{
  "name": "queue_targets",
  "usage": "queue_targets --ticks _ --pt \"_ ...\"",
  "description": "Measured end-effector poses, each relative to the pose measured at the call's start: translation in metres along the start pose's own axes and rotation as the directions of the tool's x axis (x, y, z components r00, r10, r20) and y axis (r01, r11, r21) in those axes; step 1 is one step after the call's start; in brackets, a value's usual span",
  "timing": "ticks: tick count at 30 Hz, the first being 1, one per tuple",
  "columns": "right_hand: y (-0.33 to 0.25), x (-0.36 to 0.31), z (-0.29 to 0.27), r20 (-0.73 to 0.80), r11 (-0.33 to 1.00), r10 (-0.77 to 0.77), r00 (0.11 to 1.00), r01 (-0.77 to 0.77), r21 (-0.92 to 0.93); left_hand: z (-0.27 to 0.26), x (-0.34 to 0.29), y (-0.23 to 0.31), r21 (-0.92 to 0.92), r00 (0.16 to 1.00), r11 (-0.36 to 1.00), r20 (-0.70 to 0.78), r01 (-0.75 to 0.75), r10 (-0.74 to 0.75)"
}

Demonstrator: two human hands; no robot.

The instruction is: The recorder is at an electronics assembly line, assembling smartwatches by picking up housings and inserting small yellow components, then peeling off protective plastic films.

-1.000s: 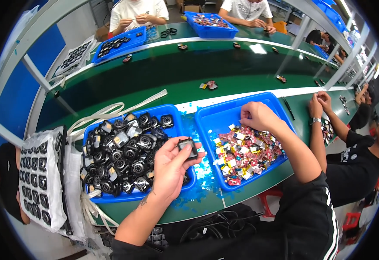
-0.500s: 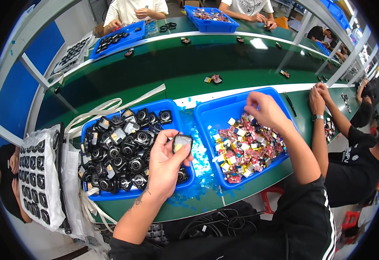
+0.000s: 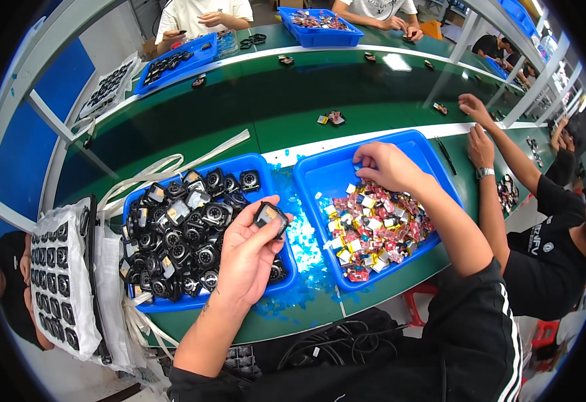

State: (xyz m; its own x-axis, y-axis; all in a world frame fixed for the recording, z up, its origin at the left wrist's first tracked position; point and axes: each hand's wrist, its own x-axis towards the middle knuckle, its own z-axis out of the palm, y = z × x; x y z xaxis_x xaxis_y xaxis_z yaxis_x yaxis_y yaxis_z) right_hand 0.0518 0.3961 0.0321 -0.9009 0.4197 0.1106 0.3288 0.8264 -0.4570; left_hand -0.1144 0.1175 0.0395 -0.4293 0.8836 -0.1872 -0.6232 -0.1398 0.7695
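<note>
My left hand (image 3: 247, 258) grips a black smartwatch case (image 3: 271, 219) between thumb and fingers, above the right edge of a blue tray (image 3: 206, 307). That tray is heaped with similar black watch cases (image 3: 180, 234), many with round sensor backs. Over the far part of a second blue tray (image 3: 400, 139), my right hand (image 3: 388, 165) is closed with its fingertips bent together. Whatever they pinch, if anything, is too small to make out. Below it lies a pile of small red, yellow and white electronic parts (image 3: 373, 231).
Blue film scraps (image 3: 299, 234) litter the green bench between the trays. White straps (image 3: 172, 167) and a stacked tray of watch cases (image 3: 58, 275) lie left. Black tweezers (image 3: 446, 156) rest beyond the right tray. Parts (image 3: 333, 118) sit on the green belt. Co-workers sit right and opposite.
The watch case in my left hand has turned, its pale face giving way to a darker one with a tan patch. My right hand has shifted left. A co-worker's hand at right reaches toward the belt.
</note>
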Motion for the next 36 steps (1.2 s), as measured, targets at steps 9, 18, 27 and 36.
queue_targets --ticks 9,18,27,36 --pt "-0.040 -0.027 -0.022 -0.277 0.917 0.227 0.934 -0.109 0.384 0.014 -0.005 0.002 0.125 0.995 0.988 -0.025 -0.094 0.098" --pt "-0.059 -0.048 -0.019 -0.550 0.943 0.097 0.829 0.100 0.317 0.005 -0.006 -0.008 0.332 0.982 0.924 0.043 -0.189 0.185" --pt "-0.061 -0.057 -0.029 -0.396 0.744 0.267 0.879 0.073 0.664 0.009 -0.007 -0.005 0.437 0.969 0.868 0.035 -0.234 0.244" --pt "-0.071 -0.069 -0.027 -0.114 0.399 0.321 0.940 -0.025 0.917 0.004 -0.006 -0.012 0.528 0.945 0.784 0.149 -0.326 0.292"
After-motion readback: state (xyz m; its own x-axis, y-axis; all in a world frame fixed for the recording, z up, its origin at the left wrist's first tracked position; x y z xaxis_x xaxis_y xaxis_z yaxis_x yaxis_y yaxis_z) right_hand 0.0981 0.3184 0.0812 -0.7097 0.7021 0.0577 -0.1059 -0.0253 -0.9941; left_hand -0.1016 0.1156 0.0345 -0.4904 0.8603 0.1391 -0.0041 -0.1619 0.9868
